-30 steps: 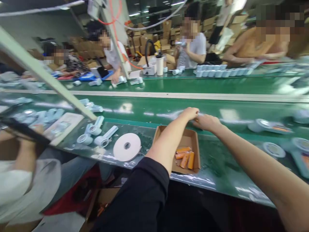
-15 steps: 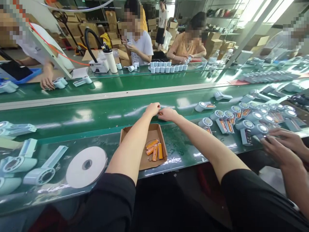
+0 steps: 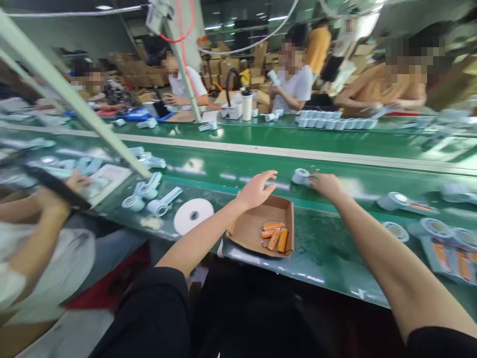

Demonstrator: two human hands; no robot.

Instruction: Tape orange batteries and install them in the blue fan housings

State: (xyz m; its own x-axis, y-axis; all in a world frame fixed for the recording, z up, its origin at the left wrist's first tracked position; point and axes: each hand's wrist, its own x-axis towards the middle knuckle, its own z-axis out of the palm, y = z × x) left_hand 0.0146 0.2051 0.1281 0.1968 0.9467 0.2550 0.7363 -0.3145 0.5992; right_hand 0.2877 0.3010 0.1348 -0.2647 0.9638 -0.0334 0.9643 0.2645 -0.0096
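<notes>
Four orange cylinders [image 3: 275, 239] in brown cardboard tray [image 3: 248, 231], one pale-blue casing [image 3: 300, 176] beyond, round head leftward, right hand [image 3: 326, 186] grip unclear, left hand [image 3: 257, 190] empty

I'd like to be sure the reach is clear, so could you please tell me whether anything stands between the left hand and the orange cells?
Nothing visible does. The left hand, thumb and fingers apart, appears over the far left part of the open-topped cardboard tray; the orange cells lie uncovered towards its near right corner.
</notes>
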